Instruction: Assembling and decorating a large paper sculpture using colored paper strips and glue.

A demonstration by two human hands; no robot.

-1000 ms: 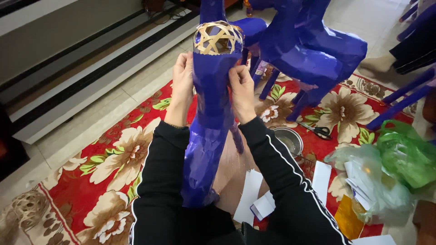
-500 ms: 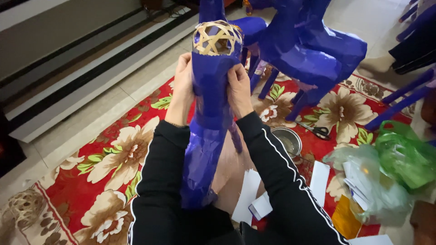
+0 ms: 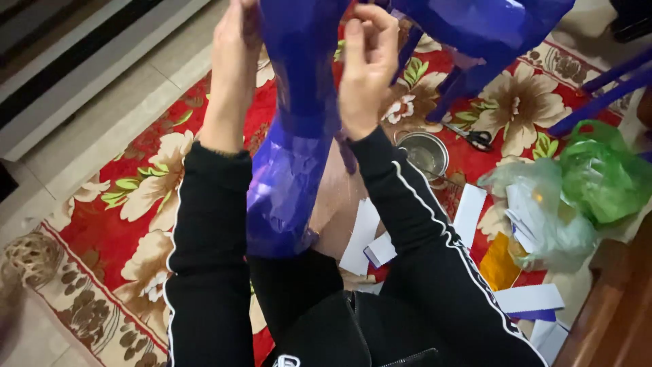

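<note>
Hands are clasping a tall blue form [image 3: 299, 129] wrapped in glossy paper: the left hand [image 3: 234, 68] is pressing flat along its left flank, and the right hand [image 3: 367, 68] is closing its fingers [image 3: 370, 27] against the right flank, so both are gripping it between them. The form is standing nearly upright, its long axis running from the lap up past the top edge of the view, with the lower end resting by the knee and the upper end pointing up and away from the person; its top is out of sight. One form is being held, and a second, larger blue figure [image 3: 489, 27] is standing just behind and right of it, its legs coming down onto the carpet [image 3: 122, 204]. Right of the form, one metal bowl [image 3: 422, 151] is sitting on the red flowered carpet, with one pair of scissors [image 3: 472, 136] just beyond it. Farther right, two plastic bags are lying together, one green [image 3: 601, 173] and one clear [image 3: 536, 217]. Several white paper strips [image 3: 468, 214] are lying scattered between the form and the bags, with a yellow sheet [image 3: 499, 261] near them. Far left of the form, a woven ball [image 3: 30, 258] is sitting at the carpet's edge. Black sleeves are hiding the form's lower sides.
</note>
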